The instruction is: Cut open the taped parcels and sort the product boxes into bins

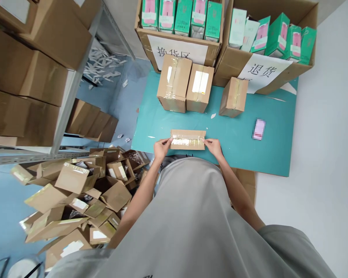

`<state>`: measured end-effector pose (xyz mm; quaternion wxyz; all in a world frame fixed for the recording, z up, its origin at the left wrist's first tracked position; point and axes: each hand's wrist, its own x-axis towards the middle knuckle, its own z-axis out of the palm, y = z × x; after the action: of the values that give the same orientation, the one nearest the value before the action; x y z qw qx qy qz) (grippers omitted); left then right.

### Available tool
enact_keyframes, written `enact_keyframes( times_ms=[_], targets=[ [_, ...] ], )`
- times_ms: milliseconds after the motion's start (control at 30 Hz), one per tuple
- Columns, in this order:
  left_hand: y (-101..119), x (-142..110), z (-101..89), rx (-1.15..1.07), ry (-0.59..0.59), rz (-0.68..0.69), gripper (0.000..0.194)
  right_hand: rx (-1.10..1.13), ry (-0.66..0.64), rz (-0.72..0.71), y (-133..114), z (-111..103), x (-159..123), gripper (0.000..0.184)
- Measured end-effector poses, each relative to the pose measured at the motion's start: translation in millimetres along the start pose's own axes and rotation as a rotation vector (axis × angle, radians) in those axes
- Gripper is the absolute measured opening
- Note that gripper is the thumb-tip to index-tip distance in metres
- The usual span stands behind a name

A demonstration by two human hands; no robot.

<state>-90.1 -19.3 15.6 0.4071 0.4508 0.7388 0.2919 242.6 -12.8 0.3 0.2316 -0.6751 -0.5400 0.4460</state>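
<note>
A long narrow cardboard box (188,136) with shiny clear tape along it is at the near edge of the teal tabletop (162,121), in front of my body. My left hand (162,149) pinches its left end, thumb and fingers closed at the tape. At the opposite end, my right hand (214,147) grips in the same way. Whether the box rests on the table or is slightly lifted, I cannot tell. Beyond it stand a larger taped carton (174,83), a carton with a white label (199,88) and a smaller carton (234,96).
Two large open boxes, a left one (146,42) and a right one (229,63), hold green-and-pink packages at the back. A blurred phone-like object (259,129) lies right. Shelving with cartons (43,77) and a heap of opened boxes (84,200) are on my left.
</note>
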Motion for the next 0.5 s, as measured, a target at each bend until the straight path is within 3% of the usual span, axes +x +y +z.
enact_keyframes(
  times_ms=[133, 300, 500],
  targets=[
    [-14, 7, 2.1, -0.017, -0.005, 0.021, 0.034, -0.039, -0.010, -0.052, 12, -2, 2, 0.056],
    [-42, 3, 6.6, -0.056, -0.072, -0.026, 0.032, 0.016, -0.033, 0.038, 39, -3, -9, 0.038],
    [-62, -11, 21.6, -0.094, -0.197, -0.044, 0.058, 0.083, -0.131, 0.096, 51, 14, -26, 0.061]
  ],
)
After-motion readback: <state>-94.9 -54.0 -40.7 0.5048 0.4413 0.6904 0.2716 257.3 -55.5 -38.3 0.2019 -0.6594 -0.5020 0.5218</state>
